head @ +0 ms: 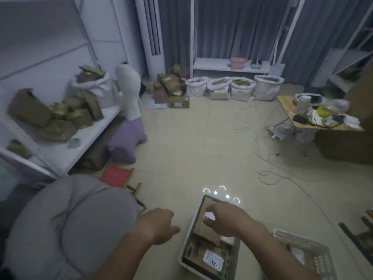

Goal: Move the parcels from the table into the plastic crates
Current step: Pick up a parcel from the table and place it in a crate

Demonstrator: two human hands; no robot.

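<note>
A white plastic crate [186,235] stands on the floor at the bottom centre, filled with brown cardboard parcels; one near its front carries a white label [213,259]. My right hand [224,220] is over the crate and grips a brown parcel [205,232] with a white label, thumb and fingers curled round its upper end. My left hand [159,227] hovers left of the crate, fingers loosely curled, holding nothing. A second white crate [321,257] sits at the bottom right with a labelled parcel inside.
A grey cushion [68,225] fills the bottom left. A white shelf [60,146] on the left holds more brown parcels [60,116]. Sacks [232,87] line the far wall. A cluttered small table [321,116] stands right, and cables [268,158] trail across the floor.
</note>
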